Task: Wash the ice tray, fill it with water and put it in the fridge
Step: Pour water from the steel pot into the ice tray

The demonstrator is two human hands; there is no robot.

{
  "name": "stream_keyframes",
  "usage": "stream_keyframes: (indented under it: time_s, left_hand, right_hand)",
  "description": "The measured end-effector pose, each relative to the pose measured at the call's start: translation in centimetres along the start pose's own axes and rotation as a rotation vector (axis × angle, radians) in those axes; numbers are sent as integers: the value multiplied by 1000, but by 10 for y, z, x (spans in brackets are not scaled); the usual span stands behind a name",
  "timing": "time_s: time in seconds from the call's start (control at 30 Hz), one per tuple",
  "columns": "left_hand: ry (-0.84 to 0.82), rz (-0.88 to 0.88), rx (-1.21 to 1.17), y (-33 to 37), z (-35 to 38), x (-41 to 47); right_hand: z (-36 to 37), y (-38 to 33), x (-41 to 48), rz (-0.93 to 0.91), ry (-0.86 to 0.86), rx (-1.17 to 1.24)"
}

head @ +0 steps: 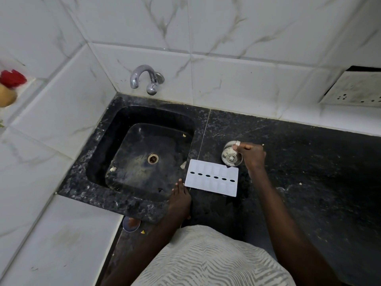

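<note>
The white ice tray point(212, 178) lies flat on the black stone counter point(309, 182), just right of the sink point(144, 153), with its left end over the sink's rim. My left hand point(180, 197) rests flat at the sink's front right corner. Its fingers are straight and the fingertips reach the tray's left edge without gripping it. My right hand point(252, 154) is behind the tray, fingers curled on the rim of a small round steel container point(229, 156). The chrome tap point(144, 78) sticks out of the wall above the sink and no water runs.
The sink is dark with a drain point(153, 158) in the middle and a few food scraps. A white socket panel point(352, 89) is on the right wall. Red and yellow items point(9, 85) sit on a ledge at the far left. White tiled walls enclose the corner.
</note>
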State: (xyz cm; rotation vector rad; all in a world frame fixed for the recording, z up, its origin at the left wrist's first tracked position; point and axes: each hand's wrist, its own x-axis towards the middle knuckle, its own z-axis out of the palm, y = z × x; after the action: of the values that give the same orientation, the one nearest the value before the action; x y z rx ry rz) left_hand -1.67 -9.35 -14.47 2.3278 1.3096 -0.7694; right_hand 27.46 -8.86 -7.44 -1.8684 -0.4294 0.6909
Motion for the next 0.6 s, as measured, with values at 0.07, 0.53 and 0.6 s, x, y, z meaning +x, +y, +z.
stream_keyframes:
  time_s: [0.07,0.53,0.6]
  left_hand:
    - [9,-1,-7,0,0,0]
    - [7,1,-12,0,-1,-2]
    - [5,-1,-13,0,-1,-2]
  right_hand:
    - [3,1,-2,-27,-16,-14]
    - [7,-2,-3,-157,-67,-55]
    - [6,-1,-2,-167,-66,-55]
